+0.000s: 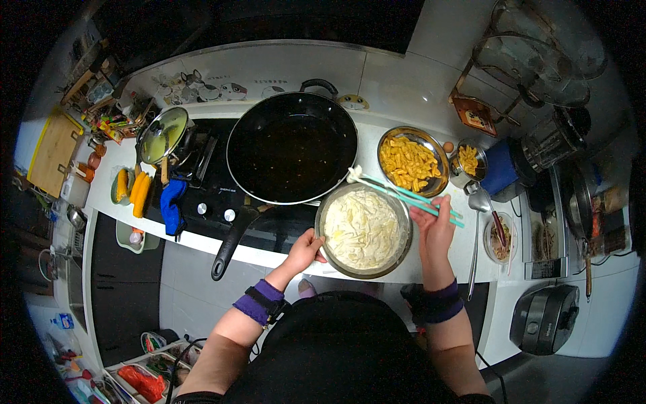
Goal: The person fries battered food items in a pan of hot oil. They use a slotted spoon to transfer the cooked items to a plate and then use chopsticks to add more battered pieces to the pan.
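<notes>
My left hand (306, 250) grips the near left rim of a metal bowl (408, 241) filled with pale, batter-coated pieces (361, 230). In my right hand (434, 222) is a pair of turquoise chopsticks (404, 193), whose tips hold a white, batter-coated piece (355, 174) over the bowl's far edge. Just behind and left of the bowl sits a large black frying pan (292, 151) with dark oil and small bits in it. A metal bowl of golden fried pieces (410, 164) stands behind the chopsticks.
A strainer with fried pieces (468, 160), an egg (447, 147) and a ladle (479, 202) are at right. The pan's handle (234, 242) juts over the counter's front edge. Left are a glass-lidded pot (164, 135), a blue cloth (173, 207) and corn cobs (141, 194).
</notes>
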{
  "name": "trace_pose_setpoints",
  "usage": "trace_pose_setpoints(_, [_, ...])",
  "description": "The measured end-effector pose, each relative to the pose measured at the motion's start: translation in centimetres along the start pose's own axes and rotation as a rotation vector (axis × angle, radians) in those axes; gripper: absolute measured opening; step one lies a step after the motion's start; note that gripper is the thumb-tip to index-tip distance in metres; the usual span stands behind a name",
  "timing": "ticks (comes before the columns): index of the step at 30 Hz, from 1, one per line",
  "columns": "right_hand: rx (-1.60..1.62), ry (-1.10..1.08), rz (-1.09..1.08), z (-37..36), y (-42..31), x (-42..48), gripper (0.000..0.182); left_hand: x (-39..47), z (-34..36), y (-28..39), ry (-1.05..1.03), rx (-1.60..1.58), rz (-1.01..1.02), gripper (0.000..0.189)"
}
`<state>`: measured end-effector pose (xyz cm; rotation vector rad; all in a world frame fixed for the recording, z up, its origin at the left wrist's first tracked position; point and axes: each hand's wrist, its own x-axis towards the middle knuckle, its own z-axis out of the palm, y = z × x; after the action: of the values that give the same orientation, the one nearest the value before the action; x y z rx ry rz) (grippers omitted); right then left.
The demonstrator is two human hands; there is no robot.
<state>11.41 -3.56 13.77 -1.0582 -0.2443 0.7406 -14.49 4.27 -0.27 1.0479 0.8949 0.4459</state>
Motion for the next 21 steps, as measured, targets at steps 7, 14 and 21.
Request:
trace_pose_setpoints(7, [-0.227,-0.215,-0.045,6.6,2.8,2.0,0.040,-0.1,0.0,0.1,-0.006,-0.011,-0.004,0.019])
trace_pose_setpoints(14, [-0.368,-0.386,-0.140,8.3,4.7,2.1,0.031,0.2,-0.2,-0.7,0.007,0.005,0.017,0.019])
trace_pose_setpoints(21, [-0.314,-0.315,-0.224,6.9,1.2,0.3,0.034,0.2,-0.1,-0.7,0.012,-0.001,0.027,0.019])
